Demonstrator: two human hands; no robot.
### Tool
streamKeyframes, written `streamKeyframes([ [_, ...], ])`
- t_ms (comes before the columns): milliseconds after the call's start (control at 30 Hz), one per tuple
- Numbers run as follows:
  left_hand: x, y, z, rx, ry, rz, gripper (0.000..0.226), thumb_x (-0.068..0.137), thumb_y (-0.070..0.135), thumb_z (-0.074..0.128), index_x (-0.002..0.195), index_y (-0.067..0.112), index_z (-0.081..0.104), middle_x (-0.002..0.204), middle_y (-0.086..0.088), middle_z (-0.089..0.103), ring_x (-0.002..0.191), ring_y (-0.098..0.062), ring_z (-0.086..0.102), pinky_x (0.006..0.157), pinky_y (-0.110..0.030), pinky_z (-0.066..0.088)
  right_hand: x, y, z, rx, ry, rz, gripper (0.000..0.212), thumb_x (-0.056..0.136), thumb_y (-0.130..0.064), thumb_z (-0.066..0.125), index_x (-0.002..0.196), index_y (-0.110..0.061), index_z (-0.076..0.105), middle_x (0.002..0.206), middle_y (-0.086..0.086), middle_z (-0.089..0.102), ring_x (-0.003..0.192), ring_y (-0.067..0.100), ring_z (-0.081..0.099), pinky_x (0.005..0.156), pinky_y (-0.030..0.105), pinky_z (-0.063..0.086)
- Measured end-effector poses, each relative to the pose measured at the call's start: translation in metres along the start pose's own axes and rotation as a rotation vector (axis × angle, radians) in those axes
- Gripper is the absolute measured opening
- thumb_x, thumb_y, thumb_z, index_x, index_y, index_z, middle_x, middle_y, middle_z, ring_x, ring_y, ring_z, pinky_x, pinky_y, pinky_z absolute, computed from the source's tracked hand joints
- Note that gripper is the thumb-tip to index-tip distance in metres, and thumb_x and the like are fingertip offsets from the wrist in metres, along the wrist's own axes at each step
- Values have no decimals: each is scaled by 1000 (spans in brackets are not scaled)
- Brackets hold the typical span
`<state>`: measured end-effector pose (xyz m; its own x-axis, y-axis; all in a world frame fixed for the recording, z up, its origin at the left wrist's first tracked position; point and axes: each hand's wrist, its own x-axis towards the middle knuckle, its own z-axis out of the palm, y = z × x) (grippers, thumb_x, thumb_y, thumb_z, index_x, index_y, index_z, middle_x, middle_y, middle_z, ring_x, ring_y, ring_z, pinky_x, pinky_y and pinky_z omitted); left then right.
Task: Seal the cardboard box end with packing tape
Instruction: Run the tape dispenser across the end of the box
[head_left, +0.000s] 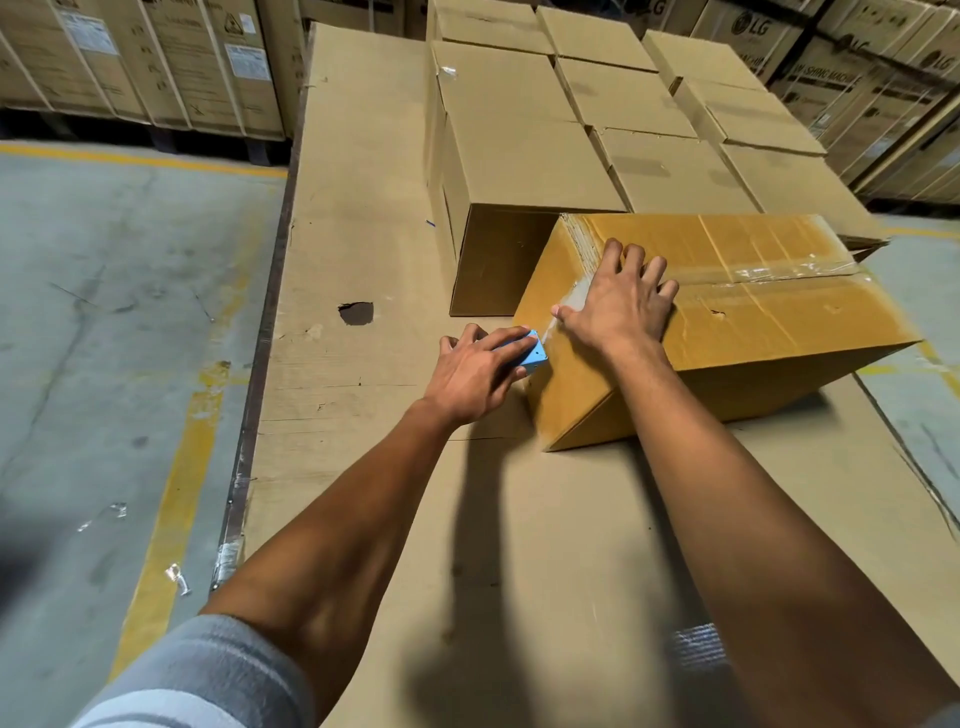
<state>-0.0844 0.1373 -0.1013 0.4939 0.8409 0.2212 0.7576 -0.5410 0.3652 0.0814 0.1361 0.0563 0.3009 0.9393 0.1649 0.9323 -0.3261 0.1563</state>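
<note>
A yellow-brown cardboard box (753, 306) lies tilted on a sheet of flat cardboard, its closed flaps facing up. Clear packing tape (574, 299) runs along the flap seam and over the box's left edge. My right hand (618, 301) presses flat on the tape at that edge, fingers spread. My left hand (478, 369) grips a blue tape dispenser (532, 356) against the box's left end face, just below the edge. The tape roll itself is hidden under my left hand.
Several closed cardboard boxes (519, 135) stand in rows right behind the tilted box. The flat cardboard sheet (363, 415) has a hole (356, 313). Concrete floor with yellow lines (171, 509) lies to the left. Stacked appliance cartons (156, 62) line the back.
</note>
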Motion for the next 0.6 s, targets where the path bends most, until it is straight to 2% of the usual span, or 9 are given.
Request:
streamKeyframes([
  [67,3,3,1,23,-29,-7,54,112,54,45,165,42,40,171,13,41,125,-27,48,85,-42,34,0,0,1,-9,5,-3,103,80,-70,76,154,-15,32,154,18,42,139,39,41,106,52,41],
  [267,13,8,3,31,-84,-14,54,114,55,40,166,42,38,171,13,40,127,-28,48,86,-43,34,2,-1,4,-21,23,-5,105,78,-65,80,155,-14,30,153,19,44,137,39,42,104,52,42],
  [433,19,14,-3,68,-102,-19,52,114,52,42,166,44,38,170,14,40,127,-29,48,89,-46,40,3,-1,4,-31,19,-11,110,74,-64,84,156,-15,28,153,19,43,137,39,42,104,52,43],
  [533,5,5,8,180,-252,118,45,112,51,43,157,45,48,166,13,46,128,-34,50,97,-50,41,4,0,3,-30,3,-8,114,72,-64,86,157,-15,27,154,19,42,138,40,42,105,53,42],
  [600,-18,-5,25,200,-287,155,45,109,48,52,154,48,49,165,14,46,125,-34,50,94,-49,39,3,0,4,-21,-10,-15,116,72,-64,86,159,-16,25,155,18,42,139,40,41,106,54,42],
])
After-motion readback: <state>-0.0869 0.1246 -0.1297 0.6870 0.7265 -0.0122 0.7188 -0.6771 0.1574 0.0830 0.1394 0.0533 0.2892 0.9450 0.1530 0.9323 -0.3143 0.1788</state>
